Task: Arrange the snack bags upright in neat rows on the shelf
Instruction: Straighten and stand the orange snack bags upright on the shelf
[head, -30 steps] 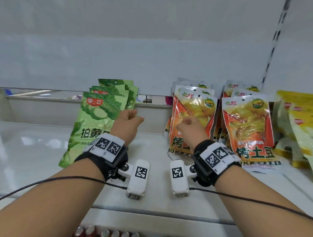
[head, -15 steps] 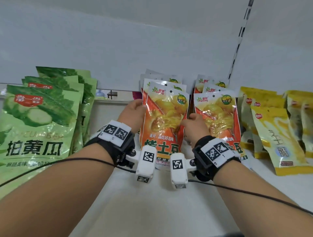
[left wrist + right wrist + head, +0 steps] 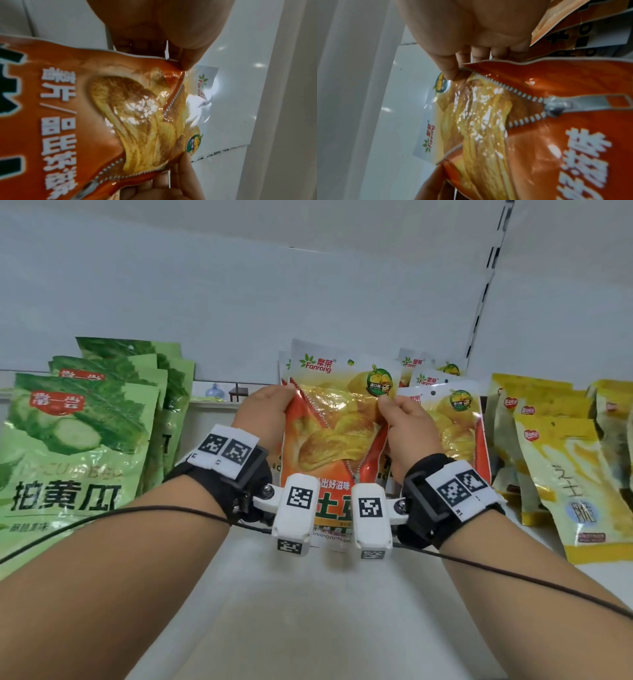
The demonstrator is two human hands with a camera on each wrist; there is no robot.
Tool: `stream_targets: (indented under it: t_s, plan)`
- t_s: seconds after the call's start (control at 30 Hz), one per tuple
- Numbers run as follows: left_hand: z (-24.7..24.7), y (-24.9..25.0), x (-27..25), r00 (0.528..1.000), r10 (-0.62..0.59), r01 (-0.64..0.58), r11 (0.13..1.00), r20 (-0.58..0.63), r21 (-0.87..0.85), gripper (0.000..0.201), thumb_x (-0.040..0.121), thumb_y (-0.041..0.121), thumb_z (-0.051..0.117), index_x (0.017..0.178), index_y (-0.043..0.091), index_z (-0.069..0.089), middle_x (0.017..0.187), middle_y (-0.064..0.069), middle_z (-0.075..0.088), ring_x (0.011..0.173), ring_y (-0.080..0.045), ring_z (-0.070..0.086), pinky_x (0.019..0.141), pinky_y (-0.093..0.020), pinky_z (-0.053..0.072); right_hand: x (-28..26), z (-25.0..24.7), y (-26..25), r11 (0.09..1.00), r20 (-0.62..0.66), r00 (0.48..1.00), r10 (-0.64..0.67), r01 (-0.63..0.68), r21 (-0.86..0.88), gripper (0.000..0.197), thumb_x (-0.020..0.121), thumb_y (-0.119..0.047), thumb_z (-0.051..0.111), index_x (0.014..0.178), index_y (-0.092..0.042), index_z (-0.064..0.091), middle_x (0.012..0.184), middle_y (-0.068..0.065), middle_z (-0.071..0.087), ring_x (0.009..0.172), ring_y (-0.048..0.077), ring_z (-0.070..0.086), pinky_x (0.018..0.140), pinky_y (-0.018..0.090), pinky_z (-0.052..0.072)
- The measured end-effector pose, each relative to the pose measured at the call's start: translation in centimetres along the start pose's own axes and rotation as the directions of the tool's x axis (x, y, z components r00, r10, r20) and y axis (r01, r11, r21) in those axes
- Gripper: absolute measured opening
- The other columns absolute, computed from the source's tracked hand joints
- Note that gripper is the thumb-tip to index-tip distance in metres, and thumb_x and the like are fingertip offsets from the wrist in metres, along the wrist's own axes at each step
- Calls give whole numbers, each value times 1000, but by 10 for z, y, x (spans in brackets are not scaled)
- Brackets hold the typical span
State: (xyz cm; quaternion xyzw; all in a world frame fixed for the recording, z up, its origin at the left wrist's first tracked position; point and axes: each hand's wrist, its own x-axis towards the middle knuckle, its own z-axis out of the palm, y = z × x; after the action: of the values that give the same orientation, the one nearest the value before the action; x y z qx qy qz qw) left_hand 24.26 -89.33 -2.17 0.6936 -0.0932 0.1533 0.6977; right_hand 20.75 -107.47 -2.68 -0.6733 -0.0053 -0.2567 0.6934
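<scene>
At the centre of the head view, the left hand [image 3: 265, 414] and right hand [image 3: 409, 424] each pinch a side edge of an orange bag [image 3: 337, 419], thumbs on its front, fingers [image 3: 481, 53] curled behind. The bag stands upright before more orange bags [image 3: 452, 419] on the white shelf [image 3: 308, 611]. Green bags [image 3: 78, 446] stand at the left of the frame, yellow bags [image 3: 561, 467] at the right.
</scene>
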Motion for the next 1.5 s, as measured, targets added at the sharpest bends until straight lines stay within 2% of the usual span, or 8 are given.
stream_targets:
  t_s: [0.23, 0.33, 0.43, 0.7, 1.03, 1.2, 1.3, 1.5]
  plan:
    - [-3, 2, -23, 977, -195, 152, 919, -85, -365, 33, 83, 31, 55, 97, 5, 71, 102, -18, 72, 97, -36, 68, 92, -60, 49, -5, -12, 13, 985, 318, 947, 56, -104, 137, 15, 90, -13, 58, 78, -20, 65, 68, -4, 69, 58, 9, 64, 51, 21, 50]
    - [-3, 3, -34, 980, -150, 100, 940, -130, -327, 27, 86, 31, 56, 88, 10, 72, 96, -17, 72, 93, -32, 69, 89, -51, 52, -14, -15, 26, 985, 376, 921, 98, -143, 94, 12, 91, -11, 56, 85, -18, 64, 69, -2, 70, 60, 11, 67, 53, 24, 52]
    - [-5, -7, -52, 985, -118, 93, 978, -125, -187, 27, 89, 31, 56, 76, 16, 75, 84, -9, 74, 73, -20, 70, 67, -34, 57, -17, -18, 32, 977, 355, 928, 117, -172, 129, 16, 92, -9, 55, 79, -16, 61, 64, -3, 67, 56, 10, 65, 51, 22, 51]
    - [0, -31, -84, 976, -156, 126, 974, -154, -189, 19, 94, 20, 54, 78, 12, 60, 73, -8, 72, 63, -24, 68, 63, -35, 58, -27, -22, 53, 929, 494, 843, 213, -332, 166, 18, 92, -6, 55, 77, -15, 59, 66, 0, 68, 60, 12, 65, 49, 22, 52]
    - [-5, -45, -79, 983, -185, 186, 977, 21, -108, 22, 95, 14, 49, 73, 13, 53, 62, 2, 65, 52, -10, 59, 51, -19, 49, -25, -32, 58, 961, 381, 907, 182, -246, 126, 18, 95, -13, 52, 78, -18, 58, 60, -3, 67, 56, 13, 58, 51, 23, 42]
    - [-6, -55, -76, 982, -189, 171, 936, -29, -306, 39, 92, 10, 55, 55, 19, 61, 56, 0, 65, 50, -13, 62, 49, -23, 52, -32, -28, 65, 936, 516, 820, 249, -341, 90, 9, 91, -12, 56, 86, -16, 62, 71, -2, 73, 62, 10, 68, 49, 19, 50]
    - [-6, -58, -77, 981, -193, 182, 924, 2, -337, 25, 93, 13, 54, 68, 13, 54, 59, -1, 66, 53, -14, 63, 52, -26, 54, -35, -25, 66, 932, 527, 801, 283, -360, 48, 10, 89, -7, 56, 94, -11, 64, 76, 0, 74, 67, 12, 71, 53, 22, 54]
    - [-7, -57, -80, 932, -233, 273, 955, 277, -113, 11, 84, 19, 59, 95, 17, 61, 83, 1, 72, 72, -14, 67, 65, -27, 55, -29, -28, 63, 948, 379, 903, 204, -278, 153, 13, 90, -5, 55, 92, -13, 64, 87, 5, 73, 82, 23, 70, 80, 42, 56]
